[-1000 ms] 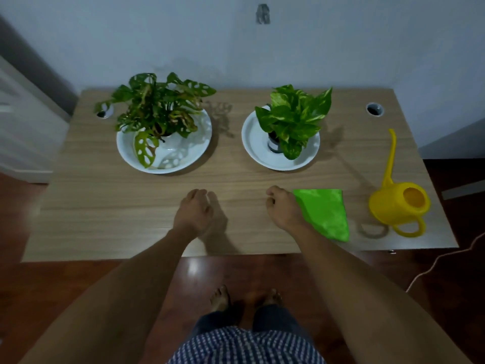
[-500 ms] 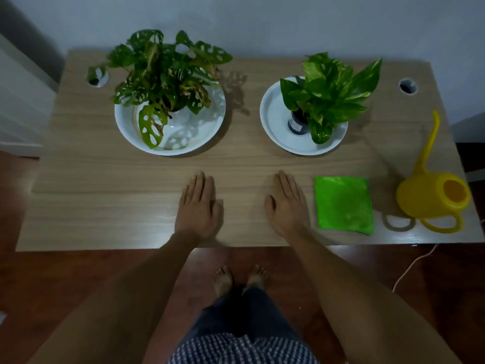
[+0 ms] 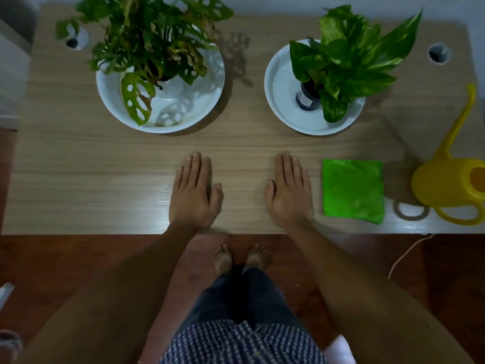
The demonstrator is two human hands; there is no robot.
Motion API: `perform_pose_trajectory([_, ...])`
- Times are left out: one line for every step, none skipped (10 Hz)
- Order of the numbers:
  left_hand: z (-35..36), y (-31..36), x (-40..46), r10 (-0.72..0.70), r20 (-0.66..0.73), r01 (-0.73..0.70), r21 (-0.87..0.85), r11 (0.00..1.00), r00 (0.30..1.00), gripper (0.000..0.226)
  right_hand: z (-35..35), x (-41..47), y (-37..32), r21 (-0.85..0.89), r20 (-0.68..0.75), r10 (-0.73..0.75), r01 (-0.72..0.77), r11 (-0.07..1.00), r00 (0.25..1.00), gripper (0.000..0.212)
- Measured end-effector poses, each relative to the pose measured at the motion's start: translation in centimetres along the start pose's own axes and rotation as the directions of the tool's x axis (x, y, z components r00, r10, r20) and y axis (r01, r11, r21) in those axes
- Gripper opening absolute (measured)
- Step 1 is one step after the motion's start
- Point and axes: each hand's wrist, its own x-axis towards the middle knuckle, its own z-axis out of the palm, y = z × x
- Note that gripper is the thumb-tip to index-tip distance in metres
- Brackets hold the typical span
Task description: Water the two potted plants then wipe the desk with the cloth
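Note:
Two potted plants stand on the wooden desk [image 3: 78, 166]. The left plant [image 3: 149, 38] has holed leaves and sits in a white bowl [image 3: 210, 101]. The right plant [image 3: 349, 56] sits in a dark pot on a white saucer [image 3: 278, 82]. A folded green cloth [image 3: 353, 190] lies flat near the front edge. A yellow watering can [image 3: 443, 185] with a long spout stands at the far right, partly cut off by the frame. My left hand [image 3: 194, 193] and my right hand [image 3: 290, 193] rest palm-down on the desk, holding nothing. My right hand lies just left of the cloth, not touching it.
Two round cable holes sit at the desk's back corners, one at the left [image 3: 74, 40] and one at the right [image 3: 438, 53]. A white cord [image 3: 404, 256] trails on the red-brown floor at the right. My bare feet [image 3: 238, 258] stand below the desk's front edge.
Both hands went from loosely curled to flat with fingers extended on the desk. The view tilted down and came closer to the desk.

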Motion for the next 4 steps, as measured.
perform_pose_trajectory([0.1, -0.1, 0.0, 0.003, -0.01, -0.003, 0.005, 1.0, 1.0, 0.068, 0.2, 0.0, 0.1, -0.011, -0.012, -0.004, 0.004, 1.0, 1.0, 0.065])
perform_pose_trajectory([0.0, 0.0, 0.1, -0.002, -0.008, 0.002, -0.008, 1.0, 1.0, 0.069, -0.1, 0.1, -0.1, 0.004, -0.011, 0.004, -0.004, 1.0, 1.0, 0.065])
perform_pose_trajectory([0.2, -0.2, 0.0, 0.009, -0.014, -0.009, 0.006, 1.0, 1.0, 0.069, 0.0, -0.1, -0.1, 0.028, -0.049, -0.012, 0.014, 1.0, 0.999, 0.063])
perform_pose_trajectory([-0.1, 0.1, 0.1, -0.005, -0.012, 0.005, -0.013, 1.0, 1.0, 0.068, -1.2, 0.9, -0.8, 0.24, -0.249, 0.1, -0.038, 0.97, 0.963, 0.052])
